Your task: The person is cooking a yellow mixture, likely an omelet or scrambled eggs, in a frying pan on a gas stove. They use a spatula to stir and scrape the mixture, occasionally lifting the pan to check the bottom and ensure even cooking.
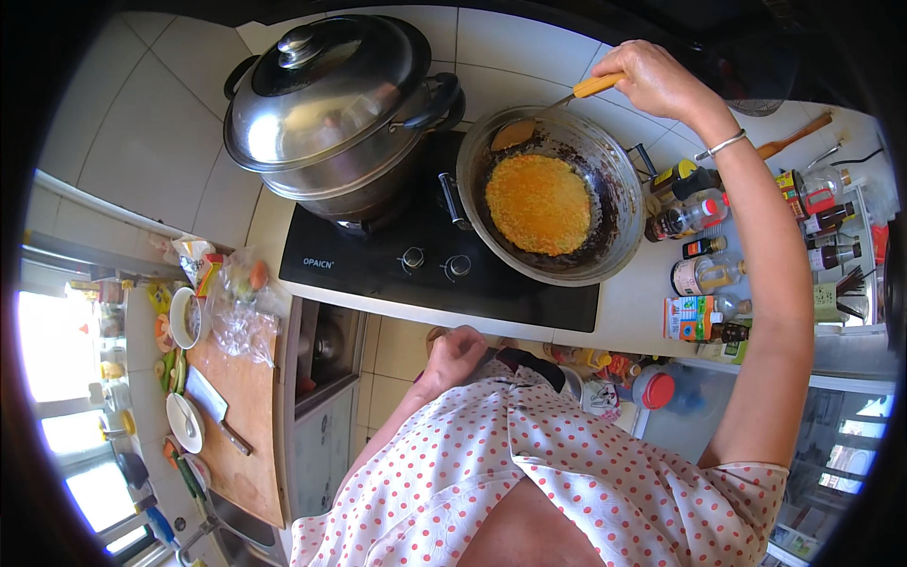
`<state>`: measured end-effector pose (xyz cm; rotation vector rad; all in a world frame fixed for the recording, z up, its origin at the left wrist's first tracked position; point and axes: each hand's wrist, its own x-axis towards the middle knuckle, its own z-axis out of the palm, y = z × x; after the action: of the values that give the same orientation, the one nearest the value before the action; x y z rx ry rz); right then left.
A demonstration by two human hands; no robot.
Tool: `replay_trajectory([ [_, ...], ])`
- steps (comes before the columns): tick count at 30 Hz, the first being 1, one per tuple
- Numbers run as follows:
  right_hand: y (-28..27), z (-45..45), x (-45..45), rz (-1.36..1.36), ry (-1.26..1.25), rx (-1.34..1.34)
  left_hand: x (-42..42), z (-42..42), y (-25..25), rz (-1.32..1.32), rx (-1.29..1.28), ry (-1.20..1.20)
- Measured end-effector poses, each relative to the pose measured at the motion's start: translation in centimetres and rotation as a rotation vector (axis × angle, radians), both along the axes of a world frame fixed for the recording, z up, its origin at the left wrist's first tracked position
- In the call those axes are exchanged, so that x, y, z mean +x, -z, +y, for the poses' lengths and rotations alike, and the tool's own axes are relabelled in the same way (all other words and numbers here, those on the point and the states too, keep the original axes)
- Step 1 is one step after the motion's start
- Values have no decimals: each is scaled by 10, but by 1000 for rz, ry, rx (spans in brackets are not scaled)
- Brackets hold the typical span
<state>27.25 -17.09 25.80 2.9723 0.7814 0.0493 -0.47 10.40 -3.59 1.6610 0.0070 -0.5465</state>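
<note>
My right hand (652, 78) grips the yellow handle of a metal spatula (515, 135), high above the far right side of the wok. The spatula's blade reaches down inside the far left wall of the wok (623, 241), just beyond a flat golden-orange pancake (538, 204). Dark browned residue coats the wok's inner surface around the pancake. My left hand (455, 358) hovers by my waist in front of the counter edge, its fingers curled and nothing visible in them.
A large lidded steel steamer pot (333, 120) stands on the left of the black gas cooktop (340, 248). Bottles (698, 276) crowd the counter at right, below my forearm. At left, a cleaver (209, 397) lies on a wooden cutting board (244, 432), near bowls and vegetables.
</note>
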Motion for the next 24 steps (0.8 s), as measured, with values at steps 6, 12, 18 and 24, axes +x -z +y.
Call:
replay_trajectory([
  [6,7,-4,-1,-92,-169,3,0,0,4,-25,-2,-8],
  [12,8,1,-8,-95,-312,18,0,0,6,-4,-14,-2],
  [18,10,6,-14,-161,-407,21,-1,-1,9,-14,-16,0],
  [24,3,6,-22,-190,-481,39,-2,-1,11,-3,-5,-1],
])
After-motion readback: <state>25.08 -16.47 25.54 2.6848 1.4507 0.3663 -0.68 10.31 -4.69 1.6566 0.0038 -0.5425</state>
